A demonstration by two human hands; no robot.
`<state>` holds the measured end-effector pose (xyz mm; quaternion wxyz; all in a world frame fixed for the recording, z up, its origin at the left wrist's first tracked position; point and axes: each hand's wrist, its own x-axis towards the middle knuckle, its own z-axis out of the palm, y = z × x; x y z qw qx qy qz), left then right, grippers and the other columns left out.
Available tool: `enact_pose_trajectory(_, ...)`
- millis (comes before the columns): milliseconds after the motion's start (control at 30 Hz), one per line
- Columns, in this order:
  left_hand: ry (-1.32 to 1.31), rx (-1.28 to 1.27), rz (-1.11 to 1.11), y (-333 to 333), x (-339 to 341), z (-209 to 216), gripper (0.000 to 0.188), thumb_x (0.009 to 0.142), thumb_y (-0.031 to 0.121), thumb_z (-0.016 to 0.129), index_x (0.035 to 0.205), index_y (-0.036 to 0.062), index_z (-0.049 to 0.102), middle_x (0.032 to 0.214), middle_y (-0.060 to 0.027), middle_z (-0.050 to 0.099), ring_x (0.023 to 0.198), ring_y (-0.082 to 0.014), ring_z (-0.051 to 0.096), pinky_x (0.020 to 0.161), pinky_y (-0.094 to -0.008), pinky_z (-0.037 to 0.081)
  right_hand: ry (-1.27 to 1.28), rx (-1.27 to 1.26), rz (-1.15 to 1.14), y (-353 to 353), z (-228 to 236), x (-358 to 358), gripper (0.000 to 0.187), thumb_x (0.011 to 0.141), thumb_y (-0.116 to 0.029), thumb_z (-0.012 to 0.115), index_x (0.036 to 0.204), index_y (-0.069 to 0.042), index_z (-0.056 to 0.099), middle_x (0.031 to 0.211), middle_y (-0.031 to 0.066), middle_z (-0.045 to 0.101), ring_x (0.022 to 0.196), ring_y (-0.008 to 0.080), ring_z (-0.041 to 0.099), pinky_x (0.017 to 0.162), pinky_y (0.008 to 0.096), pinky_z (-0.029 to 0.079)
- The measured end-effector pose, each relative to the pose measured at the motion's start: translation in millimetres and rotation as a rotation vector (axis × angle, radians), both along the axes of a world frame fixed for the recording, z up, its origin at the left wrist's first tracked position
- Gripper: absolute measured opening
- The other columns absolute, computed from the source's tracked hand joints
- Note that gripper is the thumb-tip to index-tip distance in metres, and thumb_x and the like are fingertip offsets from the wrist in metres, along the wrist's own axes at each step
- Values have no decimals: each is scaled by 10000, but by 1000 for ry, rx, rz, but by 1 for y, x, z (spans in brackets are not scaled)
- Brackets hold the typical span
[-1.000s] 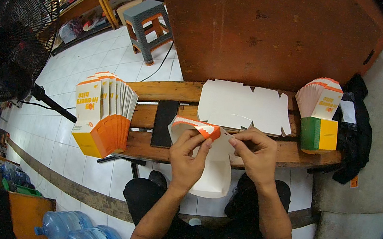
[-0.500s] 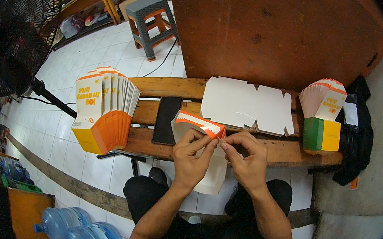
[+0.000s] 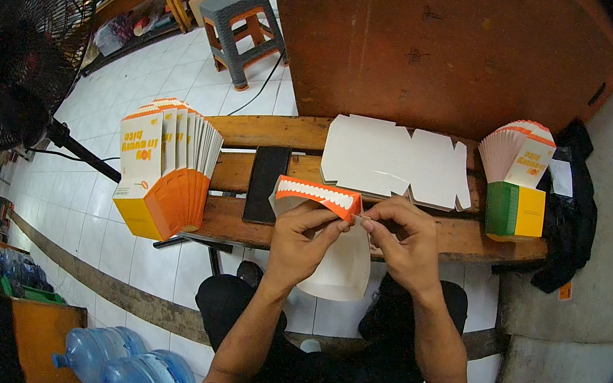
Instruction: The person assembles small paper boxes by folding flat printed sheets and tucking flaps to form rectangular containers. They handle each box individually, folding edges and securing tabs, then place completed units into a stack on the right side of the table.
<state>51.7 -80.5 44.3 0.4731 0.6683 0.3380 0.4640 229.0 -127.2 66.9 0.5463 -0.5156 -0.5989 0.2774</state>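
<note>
Above my knees, at the bench's near edge, I hold a partly folded paper food carton (image 3: 334, 273). Its top edge carries an orange band with white scallops, and its pale inner side hangs down between my hands. My left hand (image 3: 299, 245) is closed on the carton below the band, thumb toward the right corner. At that corner, the thumb and forefinger of my right hand (image 3: 409, 244) are pinched together. A thin pale sliver shows at their tips, too small to name. Beyond, a stack of flat white carton blanks (image 3: 396, 161) lies on the wooden bench (image 3: 455, 242).
Nested folded cartons (image 3: 143, 170) fan out at the bench's left end; another nested stack (image 3: 515, 207) stands at the right. A black phone-like slab (image 3: 267, 186) lies between. A fan (image 3: 26, 54), a stool (image 3: 243, 28) and blue water bottles (image 3: 142, 379) surround the bench.
The carton's orange band has turned to face me more. My right hand has shifted slightly right and up, its fingertips a little away from the corner. The left hand keeps its hold.
</note>
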Motion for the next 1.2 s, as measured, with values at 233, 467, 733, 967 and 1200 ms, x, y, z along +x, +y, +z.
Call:
enact_pose_trajectory(233, -45, -114, -37, -5, -1, -6, 175, 855, 26, 715, 1019, -34, 728, 917, -97, 716, 810, -145, 660, 772, -254, 515, 7, 70, 25, -3, -4, -7, 85, 800, -16, 739, 871, 18, 707, 853, 124, 693, 793, 206, 672, 698, 302, 528)
enact_pose_trajectory(467, -238, -4, 90, -5, 12, -7, 269, 897, 67, 689, 1143, -39, 680, 1174, -126, 628, 1087, -204, 599, 905, -315, 484, -345, 314, -90, 0, -16, -25, 311, 791, 52, 703, 1092, -26, 714, 1206, 194, 581, 1010, 262, 608, 838, 338, 514)
enact_pose_trajectory(733, -206, -170, 181, -13, 9, 0, 235, 931, 61, 660, 1129, -61, 627, 1016, -122, 680, 933, -147, 635, 836, -248, 490, 48, 134, -35, 1, -23, -36, 571, 815, -147, 734, 1302, -2, 475, 1229, 230, 561, 1101, 401, 573, 957, 437, 468)
enact_pose_trajectory(967, -45, 110, 149, -38, -16, 49, 405, 956, 122, 607, 1312, -48, 514, 1118, -165, 668, 1021, -220, 640, 916, -312, 490, 225, -225, -18, -2, -15, -2, 378, 859, -216, 746, 1138, -5, 603, 845, 112, 678, 745, 187, 649, 675, 340, 518)
enact_pose_trajectory(1200, -151, -509, 192, -3, 4, -13, 703, 1026, 587, 278, 1353, 3, 493, 1300, -154, 575, 1168, -247, 562, 1027, -362, 435, 267, -131, 132, 1, -23, -5, 463, 943, -454, 635, 1095, -17, 616, 697, -14, 584, 602, 65, 527, 533, 259, 446)
